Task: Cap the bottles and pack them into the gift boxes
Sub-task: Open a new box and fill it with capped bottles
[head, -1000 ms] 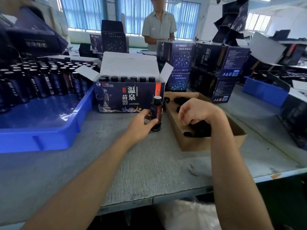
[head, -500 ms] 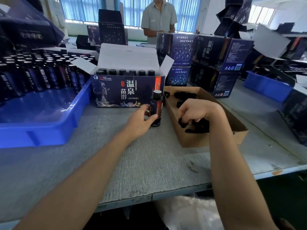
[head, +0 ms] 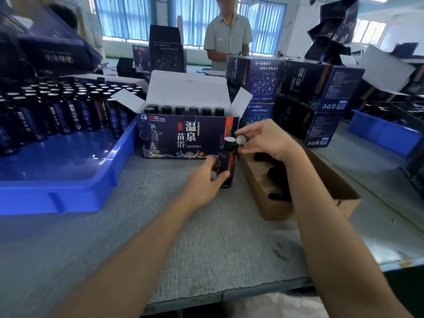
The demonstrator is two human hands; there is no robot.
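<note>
Right hand (head: 266,141): I pinch a cap (head: 241,140) between thumb and fingertips, just right of the bottle (head: 227,161) mouth, not on it.
Left hand (head: 204,182): curled round the bottle's lower body; it stands upright on the surface (head: 183,237).
Gift box (head: 183,136): open, just behind the bottle.
Risk: the cap comes in sideways and may seat crooked or drop; my low grip could let the bottle tip.
Change: my right hand was down in the carton (head: 259,187) right of the bottle; my left hand's hold is unchanged.
</note>
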